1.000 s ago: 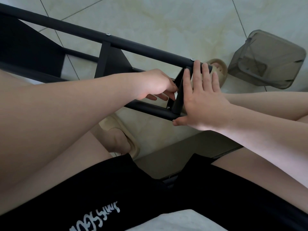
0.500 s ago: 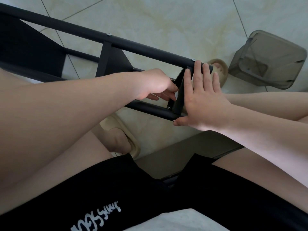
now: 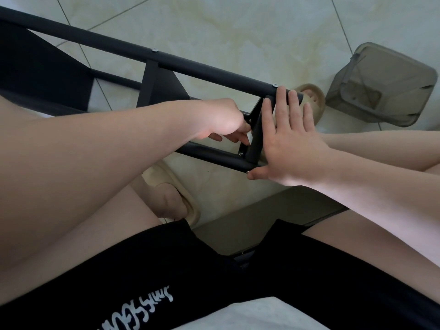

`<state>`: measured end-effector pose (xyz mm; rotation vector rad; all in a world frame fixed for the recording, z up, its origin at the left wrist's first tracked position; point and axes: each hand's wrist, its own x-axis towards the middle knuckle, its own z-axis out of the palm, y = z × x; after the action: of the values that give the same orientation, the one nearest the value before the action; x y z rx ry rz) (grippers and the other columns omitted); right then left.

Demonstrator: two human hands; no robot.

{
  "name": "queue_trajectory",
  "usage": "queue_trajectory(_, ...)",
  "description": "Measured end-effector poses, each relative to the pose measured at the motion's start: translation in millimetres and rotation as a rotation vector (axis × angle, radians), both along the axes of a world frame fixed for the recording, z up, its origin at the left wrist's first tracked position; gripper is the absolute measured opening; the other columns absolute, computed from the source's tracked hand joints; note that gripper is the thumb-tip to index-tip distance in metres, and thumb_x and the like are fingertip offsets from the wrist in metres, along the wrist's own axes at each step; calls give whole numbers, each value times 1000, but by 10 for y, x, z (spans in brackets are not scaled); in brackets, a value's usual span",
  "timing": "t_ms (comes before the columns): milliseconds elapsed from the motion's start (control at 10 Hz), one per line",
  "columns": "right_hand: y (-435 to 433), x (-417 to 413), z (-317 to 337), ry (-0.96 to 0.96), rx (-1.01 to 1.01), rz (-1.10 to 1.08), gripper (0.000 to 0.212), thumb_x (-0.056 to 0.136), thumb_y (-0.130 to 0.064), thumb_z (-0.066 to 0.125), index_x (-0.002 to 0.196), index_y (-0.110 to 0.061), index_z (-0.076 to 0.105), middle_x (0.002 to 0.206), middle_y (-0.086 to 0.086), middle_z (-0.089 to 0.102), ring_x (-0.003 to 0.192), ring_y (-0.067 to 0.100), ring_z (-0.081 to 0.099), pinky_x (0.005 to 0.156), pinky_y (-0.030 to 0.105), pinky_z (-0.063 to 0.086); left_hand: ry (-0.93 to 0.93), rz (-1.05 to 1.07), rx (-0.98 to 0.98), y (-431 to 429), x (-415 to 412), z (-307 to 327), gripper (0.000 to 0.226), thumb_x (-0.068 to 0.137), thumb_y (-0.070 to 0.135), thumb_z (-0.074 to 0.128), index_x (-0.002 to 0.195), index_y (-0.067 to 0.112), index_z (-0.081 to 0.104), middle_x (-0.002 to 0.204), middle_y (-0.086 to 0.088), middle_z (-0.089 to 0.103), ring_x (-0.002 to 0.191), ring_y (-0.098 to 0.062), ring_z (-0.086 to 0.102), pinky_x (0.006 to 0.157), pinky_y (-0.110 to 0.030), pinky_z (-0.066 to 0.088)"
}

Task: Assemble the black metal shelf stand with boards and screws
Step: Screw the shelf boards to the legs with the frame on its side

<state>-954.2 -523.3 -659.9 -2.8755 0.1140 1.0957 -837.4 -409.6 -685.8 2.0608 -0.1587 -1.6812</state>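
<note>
The black metal shelf stand (image 3: 190, 65) lies on its side on the tiled floor, with two long tubes and black boards set between them. My right hand (image 3: 290, 144) presses flat, fingers straight, against the outer face of the end board (image 3: 256, 139), its thumb at the lower tube (image 3: 214, 157). My left hand (image 3: 221, 120) reaches between the tubes on the board's inner side, fingers curled at the corner bracket. They pinch a small pale part (image 3: 248, 136), mostly hidden. Screw heads show on the upper tube (image 3: 274, 85) and on the bracket (image 3: 241, 153).
A grey translucent plastic box (image 3: 381, 84) lies tipped on the floor at the right. My feet wear beige slippers, one beyond the stand's end (image 3: 312, 101) and one under the lower tube (image 3: 173, 194). A grey flat surface (image 3: 262, 220) sits between my knees.
Both hands stay where they were; only the left fingers shift slightly at the bracket.
</note>
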Motion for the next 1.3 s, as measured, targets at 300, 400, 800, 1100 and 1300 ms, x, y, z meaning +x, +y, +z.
queue_trajectory(300, 5, 4, 0, 8, 6, -3, 143, 73, -83, 60, 152, 0, -26, 156, 29, -34, 147, 45, -29, 122, 58, -7, -120, -122, -44, 61, 50, -28, 17, 99, 21, 56, 97, 16, 72, 84, 13, 72, 88, -8, 63, 72, -25, 43)
queue_trajectory(400, 3, 3, 4, 5, 0, -2, 143, 73, -83, 59, 152, 0, -26, 157, 29, -34, 147, 45, -28, 122, 58, -7, -122, -182, -61, 94, 74, -43, 20, 100, 21, 56, 102, 14, 74, 92, 10, 74, 91, -9, 62, 70, -24, 43)
queue_trajectory(800, 8, -2, 9, 3, 3, -10, 143, 73, -83, 60, 152, 0, -26, 157, 28, -34, 147, 45, -28, 122, 58, -7, -192, -389, -115, 186, 97, -81, 18, 98, 21, 58, 89, 21, 74, 104, 7, 71, 104, -16, 58, 89, -25, 42)
queue_trajectory(1100, 22, 3, 5, 7, 2, -15, 144, 73, -82, 61, 151, 1, -27, 156, 29, -35, 147, 45, -30, 122, 58, -8, -179, -465, -112, 228, 82, -114, 17, 96, 22, 62, 81, 29, 68, 89, 15, 62, 83, -5, 53, 69, -21, 37)
queue_trajectory(1300, 25, 5, 2, 17, -2, -20, 144, 73, -82, 60, 151, 0, -28, 155, 29, -36, 146, 44, -31, 122, 58, -7, -183, -519, -119, 228, 57, -132, 15, 94, 19, 64, 84, 30, 63, 87, 12, 61, 80, -6, 52, 67, -22, 37)
